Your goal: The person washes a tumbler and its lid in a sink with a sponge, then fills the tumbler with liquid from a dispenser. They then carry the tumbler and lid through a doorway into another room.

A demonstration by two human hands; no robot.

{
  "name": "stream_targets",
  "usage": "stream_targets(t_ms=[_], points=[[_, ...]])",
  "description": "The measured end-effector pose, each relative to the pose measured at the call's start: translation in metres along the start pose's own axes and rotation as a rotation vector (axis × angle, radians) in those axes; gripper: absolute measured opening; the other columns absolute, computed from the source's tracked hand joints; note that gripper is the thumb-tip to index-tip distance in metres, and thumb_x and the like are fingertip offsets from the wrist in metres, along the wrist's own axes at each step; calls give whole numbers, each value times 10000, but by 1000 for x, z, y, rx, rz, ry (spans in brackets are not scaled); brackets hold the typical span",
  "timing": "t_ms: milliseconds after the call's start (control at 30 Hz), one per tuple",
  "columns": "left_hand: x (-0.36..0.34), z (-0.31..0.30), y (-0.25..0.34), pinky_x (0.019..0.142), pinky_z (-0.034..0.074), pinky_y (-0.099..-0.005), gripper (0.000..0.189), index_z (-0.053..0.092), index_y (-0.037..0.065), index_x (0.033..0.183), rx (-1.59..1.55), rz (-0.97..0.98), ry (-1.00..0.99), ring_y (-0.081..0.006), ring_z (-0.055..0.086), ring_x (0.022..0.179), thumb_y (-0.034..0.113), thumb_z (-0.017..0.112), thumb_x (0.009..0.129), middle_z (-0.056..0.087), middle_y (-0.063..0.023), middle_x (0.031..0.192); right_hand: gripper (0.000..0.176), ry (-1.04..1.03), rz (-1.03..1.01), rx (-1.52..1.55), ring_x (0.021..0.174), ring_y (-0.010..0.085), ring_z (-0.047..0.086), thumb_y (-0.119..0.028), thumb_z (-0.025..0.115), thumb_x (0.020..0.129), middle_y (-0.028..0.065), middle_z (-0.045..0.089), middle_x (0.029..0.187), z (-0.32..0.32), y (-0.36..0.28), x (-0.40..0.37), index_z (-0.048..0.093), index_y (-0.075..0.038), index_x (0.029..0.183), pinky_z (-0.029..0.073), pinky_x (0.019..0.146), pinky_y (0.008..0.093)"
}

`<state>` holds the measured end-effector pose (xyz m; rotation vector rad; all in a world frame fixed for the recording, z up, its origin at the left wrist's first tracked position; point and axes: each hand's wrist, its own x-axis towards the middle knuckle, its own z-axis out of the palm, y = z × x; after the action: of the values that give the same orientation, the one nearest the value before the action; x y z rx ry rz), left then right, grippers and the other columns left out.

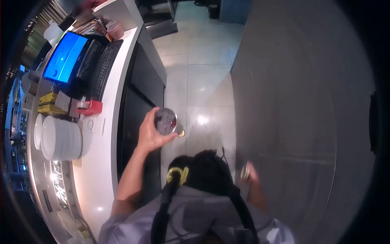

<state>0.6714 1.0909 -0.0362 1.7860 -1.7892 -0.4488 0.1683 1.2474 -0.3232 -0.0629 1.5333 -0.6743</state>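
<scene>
My left hand (151, 132) is wrapped round a glass (165, 121) of dark drink, seen from above, with bubbles or ice on its surface. A small pale-yellow crescent (181, 133), perhaps a citrus slice, shows by the thumb tip at the glass's edge. The glass is held above the floor, to the right of the counter. Lower down on the right, my right hand (254, 173) is close to the grey wall or panel, fingers curled about a small round, brass-coloured object (245, 172). Blur hides what that object is.
On the white counter (95, 171) at left are stacked white plates (61, 138), a red tape dispenser (91, 107), a keyboard (106, 59) and a lit monitor (66, 57). A tiled floor (203, 81) runs ahead between the counter and a grey panel (296, 114).
</scene>
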Motion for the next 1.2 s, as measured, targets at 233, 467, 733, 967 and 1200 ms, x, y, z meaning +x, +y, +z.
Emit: stream_targets(t_ms=[233, 467, 733, 967, 1200], points=[[210, 67, -18, 963, 509, -429, 1021, 452, -5, 1346, 20, 16, 6, -356, 624, 1100, 358, 949, 531, 591, -189, 1211, 588, -49, -434, -492, 731, 228, 637, -622, 656, 828, 58, 625, 939, 251, -408, 97, 604, -149, 1174, 585, 585, 466], [433, 109, -60, 933, 517, -441, 1015, 440, 5, 1351, -12, 166, -53, -369, 608, 1116, 360, 940, 543, 586, -187, 1200, 666, -19, -85, -257, 612, 279, 618, -694, 650, 814, 108, 621, 909, 240, -428, 182, 597, -141, 1181, 552, 490, 479], [687, 156, -45, 938, 507, -457, 1043, 421, 3, 1370, -59, 218, -254, -374, 597, 1113, 405, 932, 555, 562, -202, 1224, 651, 67, 318, -139, 804, 271, 615, -623, 691, 805, 101, 615, 991, 245, -446, 226, 585, -158, 1248, 571, 611, 459], [879, 213, -6, 913, 512, -441, 1047, 426, -12, 1362, -105, 368, -283, -379, 610, 1073, 397, 932, 541, 575, -206, 1190, 658, 54, 407, -469, 972, 263, 612, -560, 727, 797, 95, 610, 1063, 334, -645, 305, 574, -173, 1306, 587, 717, 441], [1023, 278, 29, 916, 514, -446, 1033, 426, -8, 1374, -233, 699, -401, -401, 607, 1103, 339, 935, 545, 577, -215, 1213, 671, -135, 210, -532, 1089, 288, 596, -617, 665, 820, 105, 598, 1177, 359, -702, 420, 590, -170, 1315, 601, 732, 455]])
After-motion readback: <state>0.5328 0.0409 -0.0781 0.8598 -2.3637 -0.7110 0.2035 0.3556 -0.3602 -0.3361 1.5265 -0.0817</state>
